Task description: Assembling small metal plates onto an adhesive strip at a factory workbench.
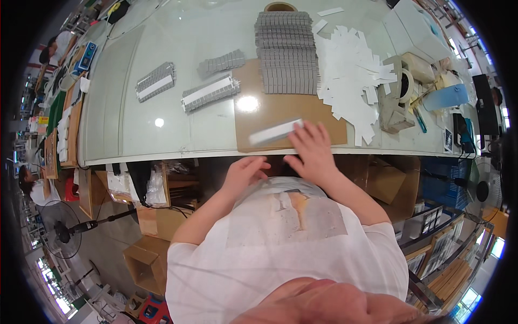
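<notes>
A white-topped narrow strip piece (274, 133), blurred by motion, lies over the front of a brown cardboard sheet (248, 116). My right hand (313, 151) has its fingers apart, their tips over the right end of this piece; whether they press on it is hidden. At the table's front edge, my left hand (245, 174) hovers with loosely bent fingers and a gap by the thumb, nothing visible in it. Beyond the sheet's back part stand long stacked rows of grey slat-like pieces (288, 54). A pile of white paper strips (348, 75) spreads to their right.
Grey bundles with white strips lie left on the table, one near (210, 93) and one farther out (156, 82). A tape dispenser (396, 97) and a blue bottle (445, 97) stand right. Cardboard boxes (148, 264) and a fan (62, 229) are below left.
</notes>
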Demonstrator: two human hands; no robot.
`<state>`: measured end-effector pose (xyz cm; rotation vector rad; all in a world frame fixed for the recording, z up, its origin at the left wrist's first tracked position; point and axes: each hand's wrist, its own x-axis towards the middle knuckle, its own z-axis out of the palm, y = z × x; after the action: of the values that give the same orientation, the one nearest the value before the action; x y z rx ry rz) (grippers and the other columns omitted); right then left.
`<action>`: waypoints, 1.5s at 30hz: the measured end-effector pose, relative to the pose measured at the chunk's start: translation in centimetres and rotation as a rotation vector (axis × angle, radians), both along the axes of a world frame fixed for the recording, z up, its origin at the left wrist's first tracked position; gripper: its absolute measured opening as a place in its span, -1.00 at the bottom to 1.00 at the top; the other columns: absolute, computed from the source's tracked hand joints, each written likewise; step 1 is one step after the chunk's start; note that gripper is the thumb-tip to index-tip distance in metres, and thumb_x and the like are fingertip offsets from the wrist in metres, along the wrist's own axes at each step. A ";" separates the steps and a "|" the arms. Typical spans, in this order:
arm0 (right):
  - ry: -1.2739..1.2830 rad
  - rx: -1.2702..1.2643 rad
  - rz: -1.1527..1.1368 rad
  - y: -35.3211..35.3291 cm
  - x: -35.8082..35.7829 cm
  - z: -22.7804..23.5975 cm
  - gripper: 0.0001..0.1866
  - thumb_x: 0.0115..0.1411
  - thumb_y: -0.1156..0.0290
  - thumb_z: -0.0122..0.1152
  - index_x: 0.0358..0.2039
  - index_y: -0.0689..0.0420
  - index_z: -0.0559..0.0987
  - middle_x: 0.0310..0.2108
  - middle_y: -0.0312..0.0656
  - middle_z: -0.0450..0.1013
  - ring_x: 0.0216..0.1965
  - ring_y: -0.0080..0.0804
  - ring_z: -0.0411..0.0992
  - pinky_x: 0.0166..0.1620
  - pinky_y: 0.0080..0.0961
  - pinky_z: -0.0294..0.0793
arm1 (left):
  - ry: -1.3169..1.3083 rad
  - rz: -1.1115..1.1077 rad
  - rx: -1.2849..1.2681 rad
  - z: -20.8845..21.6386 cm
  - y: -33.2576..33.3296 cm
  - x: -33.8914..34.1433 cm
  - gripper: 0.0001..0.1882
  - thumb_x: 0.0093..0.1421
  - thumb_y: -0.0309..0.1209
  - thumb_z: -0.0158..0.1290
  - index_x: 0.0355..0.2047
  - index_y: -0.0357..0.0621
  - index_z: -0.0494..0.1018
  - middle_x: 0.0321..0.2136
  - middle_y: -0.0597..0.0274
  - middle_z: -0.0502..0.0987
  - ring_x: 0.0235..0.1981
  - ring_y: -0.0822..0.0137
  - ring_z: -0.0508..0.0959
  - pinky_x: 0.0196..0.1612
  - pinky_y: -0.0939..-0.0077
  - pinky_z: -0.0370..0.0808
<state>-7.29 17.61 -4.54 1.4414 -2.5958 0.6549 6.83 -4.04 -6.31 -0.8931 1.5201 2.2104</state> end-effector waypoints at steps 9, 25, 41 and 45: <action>0.060 -0.040 -0.124 -5.9 -7.3 0.3 -0.19 0.30 -0.11 0.16 0.42 0.09 0.26 0.47 0.03 0.07 0.49 0.07 -0.02 0.47 0.16 -0.12 | 0.068 0.238 -0.249 4.6 -5.5 -1.1 -0.63 0.36 -0.24 0.14 -0.01 -0.31 0.57 -0.24 0.15 0.70 -0.47 0.43 0.62 -0.44 0.57 0.45; 0.217 0.199 -0.230 -10.7 -12.2 0.3 -0.04 0.31 -0.39 -0.05 0.52 -0.04 0.09 0.55 -0.05 -0.12 0.56 0.04 -0.22 0.50 0.22 -0.36 | 0.677 0.225 -1.170 14.3 -9.6 -5.6 -0.82 0.18 -0.36 0.28 -0.38 -0.19 0.54 -0.56 0.24 0.54 -0.52 0.30 0.49 -0.34 0.43 0.47; 0.142 -0.301 -0.210 1.9 -11.5 -0.8 -0.91 0.19 0.47 0.33 -0.28 0.14 0.64 -0.26 -0.18 0.59 -0.19 -0.13 0.52 -0.13 -0.23 0.46 | 2.216 0.433 -0.290 19.3 1.3 2.7 -0.77 0.12 -0.63 0.22 -0.22 -0.09 0.58 -0.08 0.38 0.46 -0.16 0.43 0.48 -0.19 0.63 0.54; 0.193 -0.217 -0.209 1.4 -11.7 -0.9 -0.89 0.18 0.43 0.35 -0.27 0.08 0.64 -0.28 -0.25 0.56 -0.18 -0.21 0.50 -0.12 -0.23 0.42 | 2.150 0.650 -0.371 20.4 3.0 1.9 -0.65 0.13 -0.58 0.24 -0.07 0.00 0.57 0.02 0.44 0.42 -0.02 0.42 0.41 -0.14 0.61 0.55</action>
<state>-18.97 19.01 -5.44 1.0944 -2.3982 0.7056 8.68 -1.00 14.14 2.1704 2.2859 3.2405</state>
